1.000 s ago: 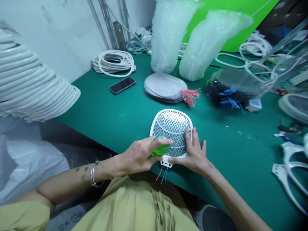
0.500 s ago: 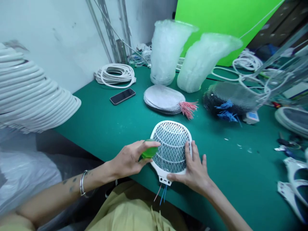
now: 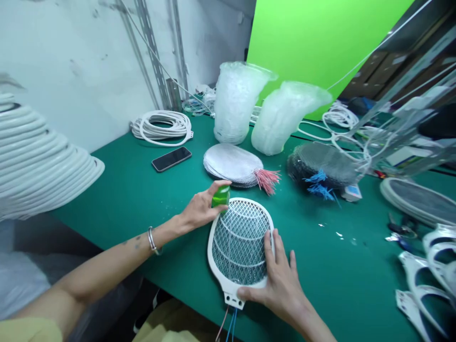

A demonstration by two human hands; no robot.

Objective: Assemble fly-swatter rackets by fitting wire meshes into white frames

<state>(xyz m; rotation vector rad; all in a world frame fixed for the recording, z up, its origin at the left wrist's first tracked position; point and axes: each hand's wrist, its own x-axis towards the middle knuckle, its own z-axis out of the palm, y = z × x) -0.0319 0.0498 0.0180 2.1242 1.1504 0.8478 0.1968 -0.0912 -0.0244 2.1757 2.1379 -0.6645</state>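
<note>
Head view: a white bug racket [image 3: 239,242] lies on the green table [image 3: 320,270], its long way pointing out from the person. The hands are apart: the left hand [image 3: 202,210] grips a green bottle [image 3: 221,196] by the far end, and the right hand [image 3: 281,289] lies open on the racket, nearer the close end.

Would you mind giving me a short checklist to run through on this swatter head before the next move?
1. Swatter head flat on the green bench mat, steadied by the right hand: ok.
2. Wire mesh seated in the white frame: ok where visible; the right hand covers part of it.
3. Pink and blue wires free of both hands: ok.
4. Wire joints at the white tab: cannot tell, too small to see.
5. Green translucent object in the left hand clear of the mesh: cannot tell from this angle.
6. Mat free of scraps: not ok, white flecks lie right of the head.
</note>
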